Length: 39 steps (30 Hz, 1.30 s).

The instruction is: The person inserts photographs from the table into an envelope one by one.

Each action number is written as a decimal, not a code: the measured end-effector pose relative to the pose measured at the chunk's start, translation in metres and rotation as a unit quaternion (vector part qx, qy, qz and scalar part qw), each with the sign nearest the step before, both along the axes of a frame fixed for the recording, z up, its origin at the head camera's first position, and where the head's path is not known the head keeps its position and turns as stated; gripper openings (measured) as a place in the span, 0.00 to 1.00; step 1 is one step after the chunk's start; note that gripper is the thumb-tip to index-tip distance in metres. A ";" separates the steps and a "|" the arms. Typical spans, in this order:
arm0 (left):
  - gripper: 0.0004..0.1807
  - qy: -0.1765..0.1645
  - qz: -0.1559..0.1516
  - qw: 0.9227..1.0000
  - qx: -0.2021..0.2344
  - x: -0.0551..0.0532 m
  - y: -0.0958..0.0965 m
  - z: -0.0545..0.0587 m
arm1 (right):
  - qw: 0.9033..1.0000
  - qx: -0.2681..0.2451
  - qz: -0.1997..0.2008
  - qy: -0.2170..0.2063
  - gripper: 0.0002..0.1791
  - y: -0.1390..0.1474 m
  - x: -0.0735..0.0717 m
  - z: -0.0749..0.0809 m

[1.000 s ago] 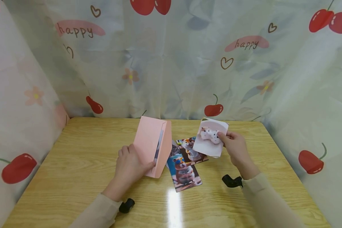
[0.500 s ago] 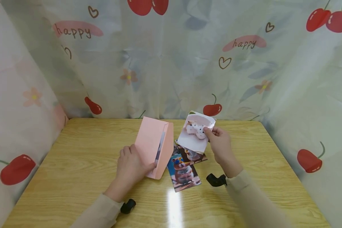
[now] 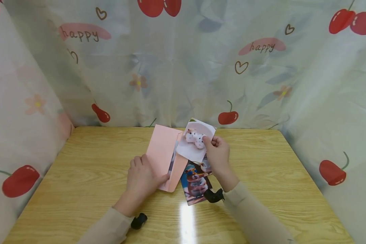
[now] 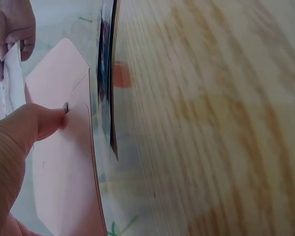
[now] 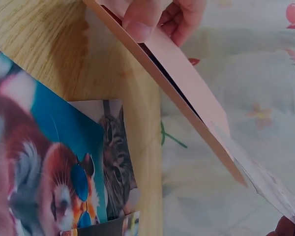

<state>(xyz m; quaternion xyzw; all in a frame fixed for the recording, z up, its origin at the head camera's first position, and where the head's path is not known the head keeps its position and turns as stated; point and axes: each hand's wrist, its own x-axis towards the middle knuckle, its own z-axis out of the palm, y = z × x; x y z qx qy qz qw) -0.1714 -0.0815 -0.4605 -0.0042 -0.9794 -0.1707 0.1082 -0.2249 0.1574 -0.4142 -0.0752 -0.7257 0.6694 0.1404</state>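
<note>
My left hand (image 3: 141, 178) grips a pink envelope (image 3: 162, 144), held up off the table with its flap side toward the right. The left wrist view shows the thumb (image 4: 46, 123) pressed at the envelope's opening. Between thumb and fingers, my right hand (image 3: 218, 156) pinches a white photo card (image 3: 189, 150) with two small hamsters on it; the edge of another card peeks out behind. This card overlaps the envelope's flap in the head view. In the right wrist view, the card's end (image 5: 250, 167) is close to the envelope's slit, where something dark shows inside.
Below the right hand, on the wooden table (image 3: 91, 176), lie several overlapping photo cards: a hamster in sunglasses (image 3: 195, 184) and a grey tabby cat (image 5: 117, 162) among them. Black wrist mounts (image 3: 213, 196) stick out by both cuffs. A cherry-print curtain (image 3: 183, 67) surrounds the table.
My right hand has carried the hamster photo card leftward, from the right of the table cards to the envelope's flap. The left hand and envelope have barely moved.
</note>
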 end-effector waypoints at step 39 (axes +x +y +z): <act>0.57 0.001 0.009 1.000 0.009 -0.003 0.002 0.001 | 0.996 0.062 0.059 -0.019 0.13 -0.026 0.003 -0.023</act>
